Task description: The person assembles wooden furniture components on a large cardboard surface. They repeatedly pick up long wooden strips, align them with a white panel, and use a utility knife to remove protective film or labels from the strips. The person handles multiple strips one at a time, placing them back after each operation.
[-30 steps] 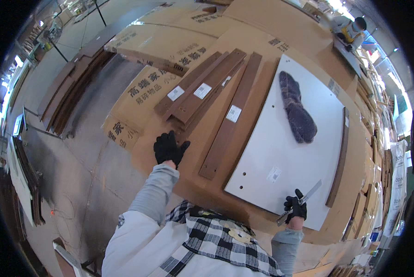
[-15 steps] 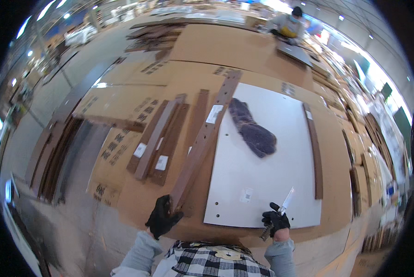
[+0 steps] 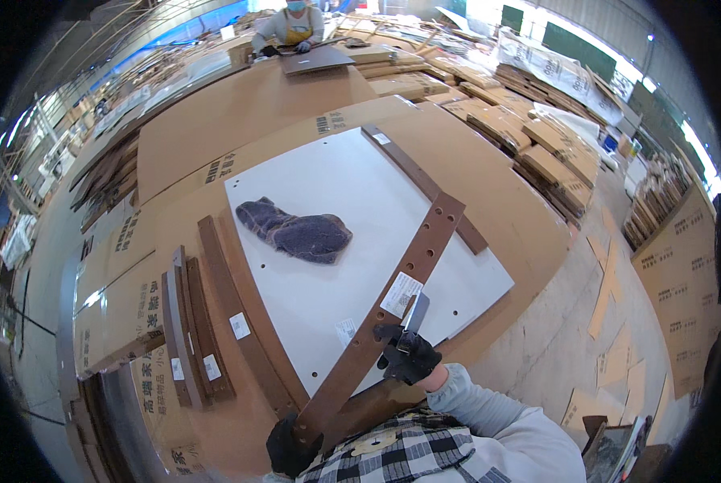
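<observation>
A long brown board (image 3: 360,338) with a row of holes and a white label slants across the white panel (image 3: 312,177). My left hand (image 3: 292,447), in a black glove, is closed around its near end. My right hand (image 3: 409,357), also gloved, grips a knife (image 3: 416,312) whose shiny blade points away from me, close to the label. The right fingertips meet the board's right edge. A dark fuzzy cloth (image 3: 308,236) lies on the panel. One brown strip (image 3: 417,177) crosses the panel's far right side, and a labelled brown strip (image 3: 244,318) lies along its left edge.
Several brown strips (image 3: 195,338) lie on cardboard at the left. Large cardboard sheets (image 3: 240,105) cover the work surface. At the far side a co-worker (image 3: 292,32) handles a dark panel (image 3: 319,59). Stacked flat cartons (image 3: 529,145) and cardboard scraps (image 3: 610,282) are at the right.
My view has turned right. The holed board has been lifted and swung across the white panel, its near end in my left hand. My right hand, still with the knife, has come to its edge.
</observation>
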A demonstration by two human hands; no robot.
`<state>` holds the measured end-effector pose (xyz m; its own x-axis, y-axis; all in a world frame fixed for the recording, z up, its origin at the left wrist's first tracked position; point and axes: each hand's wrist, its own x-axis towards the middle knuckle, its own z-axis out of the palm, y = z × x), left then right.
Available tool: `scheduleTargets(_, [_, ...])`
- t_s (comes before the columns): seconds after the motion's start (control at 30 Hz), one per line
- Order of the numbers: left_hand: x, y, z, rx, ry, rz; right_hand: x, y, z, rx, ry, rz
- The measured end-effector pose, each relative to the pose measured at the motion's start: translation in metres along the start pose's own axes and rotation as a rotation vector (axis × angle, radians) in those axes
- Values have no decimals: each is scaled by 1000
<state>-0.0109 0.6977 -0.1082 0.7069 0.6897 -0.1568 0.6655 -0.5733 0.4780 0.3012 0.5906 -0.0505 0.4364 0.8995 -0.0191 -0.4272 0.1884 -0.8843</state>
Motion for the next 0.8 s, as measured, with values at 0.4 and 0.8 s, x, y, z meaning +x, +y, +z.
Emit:
scheduleTargets(0.4, [7, 29, -15, -27, 197, 187, -8, -26, 4, -296, 105, 127])
scheduleTargets(0.8, [41, 17, -47, 35, 120, 383, -9, -5, -38, -166, 292, 440])
